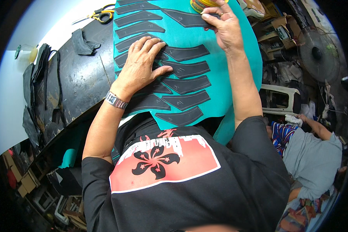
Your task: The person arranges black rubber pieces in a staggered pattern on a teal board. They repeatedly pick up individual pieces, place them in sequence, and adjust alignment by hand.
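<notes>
A teal sheet (225,81) drapes over the work surface and bears two columns of flat black cut pieces, curved and edged with pale marked lines. At the upper right, my right hand (225,31) pinches the end of one black cut piece (183,18) between thumb and fingers. The other end of that piece reaches the top of the left column. My left hand (142,63), palm down with fingers stretched, rests on the left-column pieces (139,30) and hides some of them. Just right of it lies the right column of pieces (189,69).
Yellow-handled scissors (103,16) lie at the upper left, near a black scrap (84,43) on the dark tabletop (81,73). Black strips (36,91) hang at the far left. A yellow round container (198,5) stands beyond my right hand. Another person (311,154) and a fan (319,54) are at right.
</notes>
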Action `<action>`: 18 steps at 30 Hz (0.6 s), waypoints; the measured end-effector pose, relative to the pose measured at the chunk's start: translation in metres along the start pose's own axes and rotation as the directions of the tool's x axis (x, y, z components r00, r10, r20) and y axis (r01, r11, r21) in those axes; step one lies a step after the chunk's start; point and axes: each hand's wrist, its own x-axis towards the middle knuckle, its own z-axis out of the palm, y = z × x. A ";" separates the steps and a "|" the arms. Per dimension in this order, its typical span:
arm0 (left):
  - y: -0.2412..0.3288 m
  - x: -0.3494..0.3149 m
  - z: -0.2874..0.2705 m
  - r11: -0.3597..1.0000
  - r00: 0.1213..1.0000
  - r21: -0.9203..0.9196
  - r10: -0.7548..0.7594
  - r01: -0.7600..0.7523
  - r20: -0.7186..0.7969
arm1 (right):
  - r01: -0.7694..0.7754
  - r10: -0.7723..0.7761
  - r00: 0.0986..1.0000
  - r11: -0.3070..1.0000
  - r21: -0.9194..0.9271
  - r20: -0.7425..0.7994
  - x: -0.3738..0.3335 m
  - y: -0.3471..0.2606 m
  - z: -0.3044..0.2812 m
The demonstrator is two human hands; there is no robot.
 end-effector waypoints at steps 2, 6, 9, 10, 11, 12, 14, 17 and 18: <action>0.000 0.000 0.001 1.000 1.000 0.014 -0.002 0.002 -0.008 | 0.004 0.003 0.997 0.997 -0.079 0.082 -0.006 0.008 0.003; 0.001 -0.002 0.003 1.000 1.000 0.023 -0.006 0.006 -0.024 | -0.159 0.170 0.985 0.968 -0.196 0.041 -0.023 0.032 0.016; 0.001 -0.001 0.004 1.000 0.999 0.007 -0.008 0.008 -0.033 | -0.026 0.040 0.999 0.917 -0.398 0.029 -0.027 0.036 0.017; 0.001 -0.001 0.003 1.000 0.999 0.005 -0.010 0.010 -0.030 | -0.027 0.039 0.999 0.901 -0.434 0.019 -0.028 0.036 0.016; 0.001 -0.001 0.004 1.000 1.000 0.001 -0.011 0.011 -0.028 | -0.001 0.011 1.000 0.885 -0.466 0.018 -0.028 0.035 0.014; 0.001 -0.001 0.004 1.000 1.000 0.011 -0.013 0.013 -0.024 | 0.035 -0.025 0.999 0.867 -0.496 0.027 -0.028 0.034 0.013; 0.001 -0.001 0.003 0.999 1.000 0.028 -0.026 0.026 -0.011 | 0.002 0.002 1.000 0.878 -0.478 0.007 -0.029 0.033 0.011; 0.001 -0.001 0.002 1.000 1.000 0.023 -0.020 0.020 -0.016 | -0.024 0.035 0.999 0.887 -0.461 0.016 -0.028 0.033 0.009; 0.001 -0.001 0.002 0.999 1.000 0.024 -0.023 0.024 -0.005 | -0.027 0.041 0.999 0.888 -0.460 0.020 -0.027 0.033 0.008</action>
